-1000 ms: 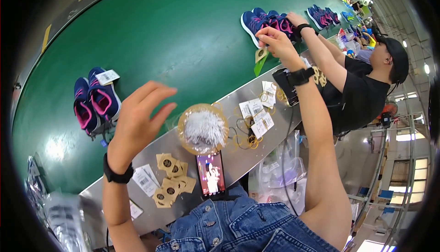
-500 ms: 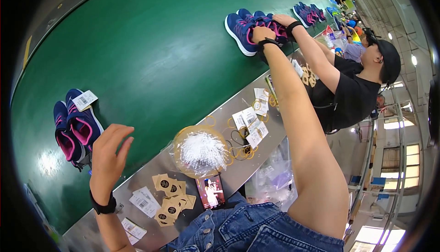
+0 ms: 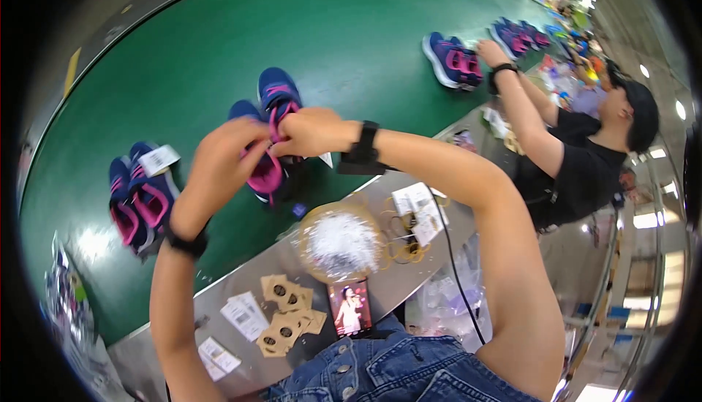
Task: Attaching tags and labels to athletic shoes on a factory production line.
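In front of me on the green surface is a pair of navy sneakers (image 3: 278, 84) with pink lining. My right hand (image 3: 318, 133) has its fingers closed at the collar of the far shoe. My left hand (image 3: 225, 164) meets it there, thumb and fingers pinched together over the shoe openings; motion blur and the fingers hide what they pinch. Both wrists wear black bands. To the left stands another navy and pink pair (image 3: 139, 197), with a white tag (image 3: 159, 159) on top.
On the metal ledge (image 3: 307, 351) lie a bowl of white plastic fasteners (image 3: 340, 245), brown cards (image 3: 289, 314), white tags (image 3: 245, 318), a lit phone (image 3: 349, 307) and yellow loops. A black cable (image 3: 459, 278) hangs at right. A co-worker (image 3: 578, 139) handles more sneakers (image 3: 453, 62).
My right hand has come left from beside the co-worker, and a sneaker pair now stands before me. My left hand has moved right to meet it. The view has shifted slightly.
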`<state>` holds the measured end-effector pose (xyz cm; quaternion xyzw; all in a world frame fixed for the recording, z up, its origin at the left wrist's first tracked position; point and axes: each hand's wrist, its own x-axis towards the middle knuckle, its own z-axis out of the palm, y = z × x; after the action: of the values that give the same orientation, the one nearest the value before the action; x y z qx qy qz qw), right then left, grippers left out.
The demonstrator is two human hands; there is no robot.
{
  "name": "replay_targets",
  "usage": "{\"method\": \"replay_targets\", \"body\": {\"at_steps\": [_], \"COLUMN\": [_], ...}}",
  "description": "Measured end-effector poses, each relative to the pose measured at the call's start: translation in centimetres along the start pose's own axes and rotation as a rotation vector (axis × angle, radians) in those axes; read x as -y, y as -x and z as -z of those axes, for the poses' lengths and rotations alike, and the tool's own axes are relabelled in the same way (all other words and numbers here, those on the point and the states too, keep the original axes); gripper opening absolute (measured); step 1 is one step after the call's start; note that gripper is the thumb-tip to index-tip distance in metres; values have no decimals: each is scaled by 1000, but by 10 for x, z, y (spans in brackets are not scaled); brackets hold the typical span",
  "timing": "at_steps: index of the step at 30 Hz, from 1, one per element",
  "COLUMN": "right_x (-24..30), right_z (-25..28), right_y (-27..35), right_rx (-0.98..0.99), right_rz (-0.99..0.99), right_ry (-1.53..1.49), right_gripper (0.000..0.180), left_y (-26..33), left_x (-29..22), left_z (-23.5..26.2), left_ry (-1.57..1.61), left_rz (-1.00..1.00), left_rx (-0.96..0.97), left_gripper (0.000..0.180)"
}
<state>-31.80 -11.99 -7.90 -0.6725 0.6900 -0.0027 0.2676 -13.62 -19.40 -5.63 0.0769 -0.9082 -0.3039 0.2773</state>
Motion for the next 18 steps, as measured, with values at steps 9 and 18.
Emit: {"method": "replay_targets", "body": {"at_steps": [9,18], "right_x": [-53,-47], "right_z": [26,15], "right_y": [11,-42], "right_rx": [-79,-240], "right_rz": [55,-95], "right_ry": [-554,-259], "right_gripper": [37,26], "left_y": [-66,-93], "left_x": [84,104], "left_z": [-44,-12], "left_ry": [-63,152], "left_rz": [94,600], "left_rx": [-63,693], "left_gripper": [13,18]}}
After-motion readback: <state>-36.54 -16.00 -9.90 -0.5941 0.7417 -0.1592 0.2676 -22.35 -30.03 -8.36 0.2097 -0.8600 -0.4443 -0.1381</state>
